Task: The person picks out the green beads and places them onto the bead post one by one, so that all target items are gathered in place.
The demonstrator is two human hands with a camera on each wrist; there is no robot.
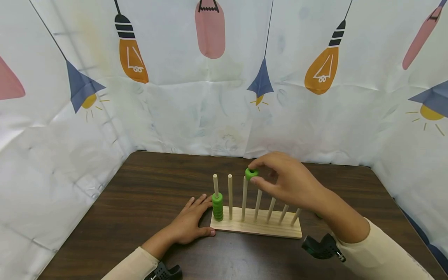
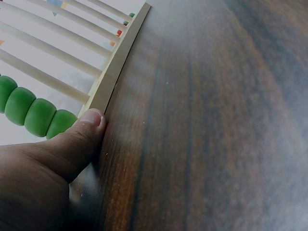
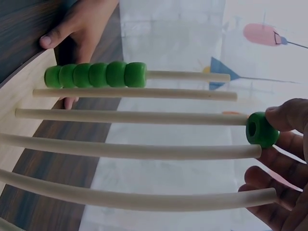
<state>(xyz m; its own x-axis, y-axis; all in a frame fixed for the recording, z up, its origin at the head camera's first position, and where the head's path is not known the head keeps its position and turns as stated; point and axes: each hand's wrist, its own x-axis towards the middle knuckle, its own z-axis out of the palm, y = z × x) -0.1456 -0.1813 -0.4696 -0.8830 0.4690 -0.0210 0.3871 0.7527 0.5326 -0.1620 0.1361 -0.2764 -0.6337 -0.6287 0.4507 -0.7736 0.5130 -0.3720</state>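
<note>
A pale wooden base (image 1: 257, 227) with a row of upright pegs (image 1: 244, 198) stands on the table. Several green beads (image 1: 217, 208) are stacked on its leftmost peg, also plain in the right wrist view as a green stack (image 3: 97, 75). My right hand (image 1: 288, 181) pinches one green bead (image 1: 250, 174) between thumb and fingers, near the tops of the third and fourth pegs. The hole of that bead (image 3: 260, 130) shows in the right wrist view. My left hand (image 1: 190, 221) lies spread at the base's left end, its thumb (image 2: 91, 120) touching the base's corner.
The dark wooden table (image 1: 157, 186) reaches back to a white printed cloth (image 1: 196, 116). Something green (image 1: 318, 215) lies partly hidden behind my right forearm. Small red and green pieces (image 2: 126, 23) show beyond the base in the left wrist view.
</note>
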